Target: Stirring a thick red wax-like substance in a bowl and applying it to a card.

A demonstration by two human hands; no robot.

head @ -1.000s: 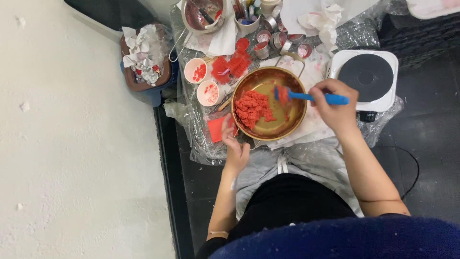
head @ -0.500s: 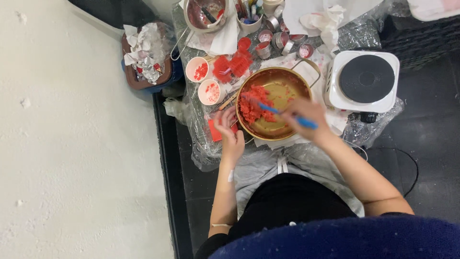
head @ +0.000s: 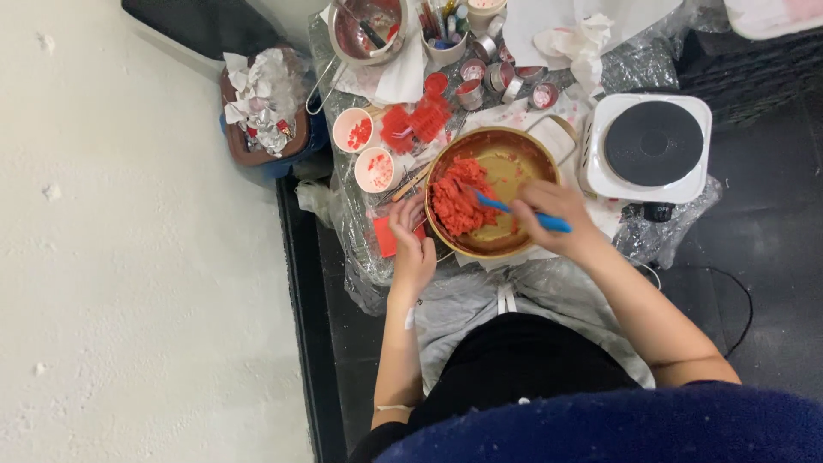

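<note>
A round brass-coloured bowl point(head: 523, 154) stands on the plastic-covered table and holds a heap of red crumbly pieces point(head: 454, 199) on its left side. My right hand point(head: 557, 219) is over the bowl's right half, closed around a blue-handled spatula point(head: 514, 210) whose tip pushes into the red heap. My left hand point(head: 413, 242) rests at the bowl's left rim, fingers curled against it, next to a red flat piece point(head: 383, 236).
A white single hot plate point(head: 651, 146) stands right of the bowl. Two small white cups point(head: 364, 150) with red bits, red moulds point(head: 416, 120), small tins point(head: 484, 77), a metal bowl point(head: 369, 30) and a cup of tools crowd the far side. A bin with crumpled foil point(head: 261, 107) stands at the left.
My right hand moved from the bowl's right rim to over its middle, sweeping the spatula left into the red heap. The left hand stayed at the rim.
</note>
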